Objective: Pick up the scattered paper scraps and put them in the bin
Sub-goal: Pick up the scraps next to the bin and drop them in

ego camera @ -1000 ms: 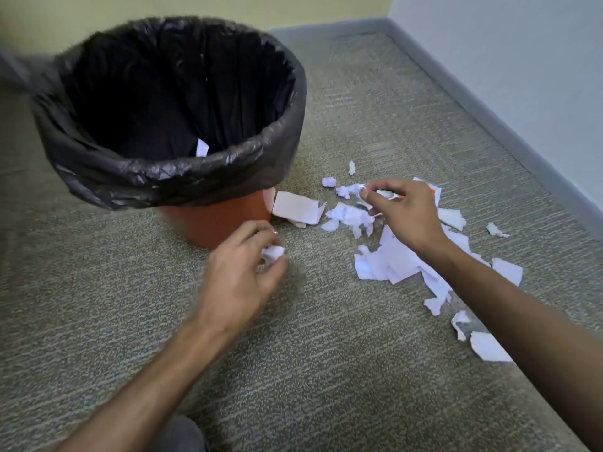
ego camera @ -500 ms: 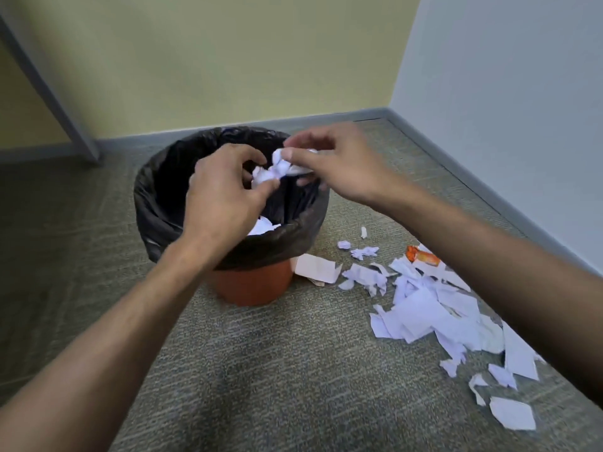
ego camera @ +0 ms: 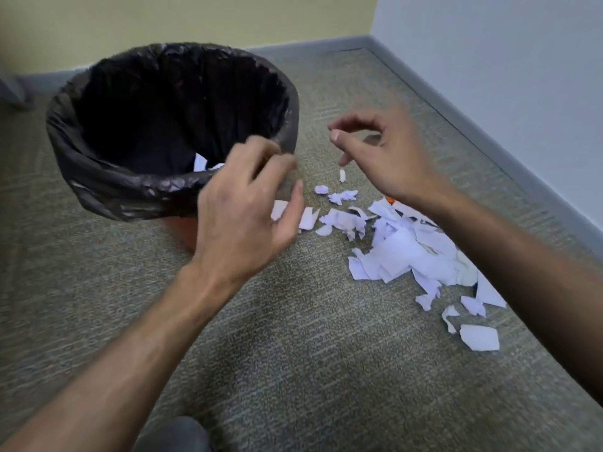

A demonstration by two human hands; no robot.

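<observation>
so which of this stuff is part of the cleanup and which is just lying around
Part of the job: paper scraps on the carpet; bin with black liner; scraps in the bin.
Just lying about: orange object under the scraps.

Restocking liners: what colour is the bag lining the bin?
Black; the bag folds over the rim of the orange bin, clearest in the head view.

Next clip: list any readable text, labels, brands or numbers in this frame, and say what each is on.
None can be read.
Paper scraps on the carpet: white, no print visible.
Black bin liner and orange bin: no label or brand in view.
Small orange object under the scraps: mostly hidden, no marking can be made out.
Walls: bare.
</observation>
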